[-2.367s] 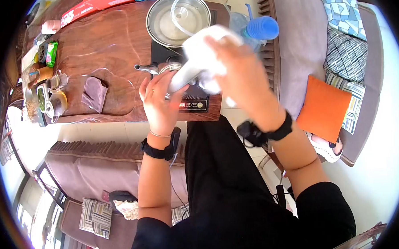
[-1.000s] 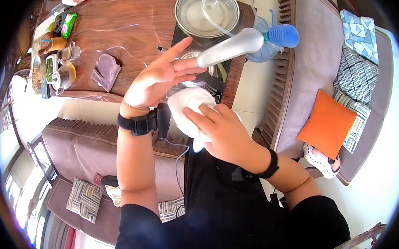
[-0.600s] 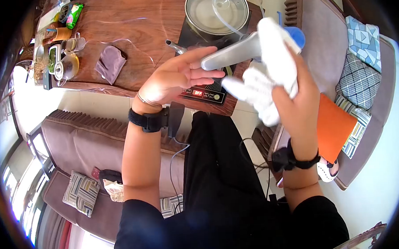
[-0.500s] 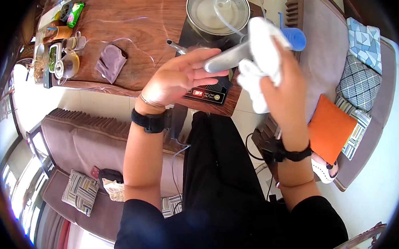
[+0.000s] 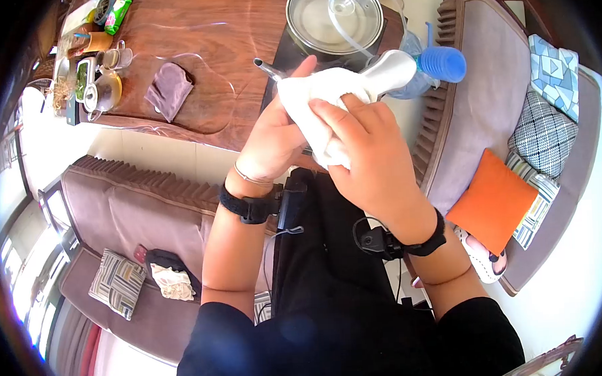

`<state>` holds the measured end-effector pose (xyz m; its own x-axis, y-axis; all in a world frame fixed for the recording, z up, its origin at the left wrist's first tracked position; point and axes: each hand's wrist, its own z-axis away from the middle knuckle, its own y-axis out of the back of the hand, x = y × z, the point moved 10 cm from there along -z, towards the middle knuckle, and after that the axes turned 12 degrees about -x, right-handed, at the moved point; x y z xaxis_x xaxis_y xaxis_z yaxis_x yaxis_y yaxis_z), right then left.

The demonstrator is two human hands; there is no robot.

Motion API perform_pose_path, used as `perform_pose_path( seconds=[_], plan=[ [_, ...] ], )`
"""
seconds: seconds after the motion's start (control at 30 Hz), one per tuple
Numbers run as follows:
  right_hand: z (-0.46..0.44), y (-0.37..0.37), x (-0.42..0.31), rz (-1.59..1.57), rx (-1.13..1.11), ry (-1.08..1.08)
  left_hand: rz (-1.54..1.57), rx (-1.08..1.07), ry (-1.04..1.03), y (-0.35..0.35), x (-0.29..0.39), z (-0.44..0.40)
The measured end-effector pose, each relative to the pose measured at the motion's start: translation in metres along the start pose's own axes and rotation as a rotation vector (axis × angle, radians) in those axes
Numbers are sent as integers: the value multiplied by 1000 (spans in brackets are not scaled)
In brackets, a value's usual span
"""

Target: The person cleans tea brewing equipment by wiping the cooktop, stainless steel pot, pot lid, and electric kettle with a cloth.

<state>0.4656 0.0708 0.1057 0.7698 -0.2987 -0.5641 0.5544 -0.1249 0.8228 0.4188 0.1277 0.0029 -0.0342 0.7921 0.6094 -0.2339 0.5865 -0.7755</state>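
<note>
My left hand (image 5: 268, 139) is under and beside a white cloth (image 5: 321, 110), curled against it, with most of its fingers hidden behind the folds. My right hand (image 5: 376, 141) presses the cloth from the other side, fingers bent into it. The cloth wraps one end of a long object (image 5: 393, 71); its smooth, rounded white end sticks out to the right, and I cannot make out its exact kind. Just beyond the hands, a metal spout (image 5: 266, 68) shows at the cooktop's edge.
A glass-lidded pot (image 5: 335, 15) sits on the black cooktop (image 5: 281, 51). Nearby stands a large water bottle with a blue top (image 5: 443, 62). On the wooden table (image 5: 200, 38) are a folded brown cloth (image 5: 169, 91) and a glass teapot (image 5: 103, 92). Sofas flank me.
My right hand has moved left and down, bringing the cloth and object onto my left hand. The outstretched left fingers have gone behind the cloth, which now covers the silver end.
</note>
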Motion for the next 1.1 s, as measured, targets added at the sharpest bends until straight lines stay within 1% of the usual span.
perform_pose_path(
  seconds=[0.17,0.23,0.27,0.3,0.33,0.37,0.4,0.43,0.47,0.5,0.57,0.63,0.67,0.7,0.77,0.8,0.83,0.87,0.9,0.93,1.0,1.03,1.1],
  plan=[
    [-6,9,-1,-130,-28,85,-20,-11,-16,-4,4,1],
    [-9,3,0,-215,-150,68,-35,-7,-11,-2,5,2],
    [-9,5,2,-217,-151,73,-38,-56,13,-3,3,2],
    [-9,-1,6,-287,-228,67,-40,-104,38,-5,1,2],
    [-9,-6,10,-357,-304,60,-43,-100,37,-2,-1,1],
    [-9,-1,14,-359,-306,63,-2,-146,31,-3,-4,1],
    [-8,-11,24,-558,-451,-5,39,-192,24,-7,-5,0],
    [-2,-20,31,-753,-594,-76,40,-192,21,-8,-6,1],
    [3,-20,39,-814,-628,-104,-44,-216,34,-12,-7,1],
    [9,-16,47,-806,-631,-102,-126,-238,44,-15,-8,0],
    [24,-1,69,-1084,-472,-192,-139,-226,36,-17,-8,-2],
    [45,15,101,-1220,-201,-387,-66,-94,125,-8,-15,-1],
    [56,24,113,-1248,-46,-459,-23,-74,117,-8,-20,0],
    [59,31,123,-1261,66,-471,-17,-71,106,-11,-22,-1],
    [62,40,132,-1269,186,-492,127,44,111,-8,-34,1],
    [59,40,134,-1260,172,-492,146,74,81,-8,-36,1],
    [56,45,139,-1128,184,-481,154,77,69,-11,-38,1],
    [53,52,142,-996,197,-471,235,100,39,-12,-39,1],
    [49,50,142,-989,189,-473,315,122,12,-13,-41,1],
    [40,52,134,-815,152,-435,322,123,7,-14,-43,-1],
    [21,50,111,-503,53,-375,208,158,13,-12,-45,-3],
    [11,43,99,-381,-50,-346,213,158,11,-14,-47,-4],
    [1,26,72,-32,-81,-177,-35,205,-30,-13,-40,-3]
  ],
)
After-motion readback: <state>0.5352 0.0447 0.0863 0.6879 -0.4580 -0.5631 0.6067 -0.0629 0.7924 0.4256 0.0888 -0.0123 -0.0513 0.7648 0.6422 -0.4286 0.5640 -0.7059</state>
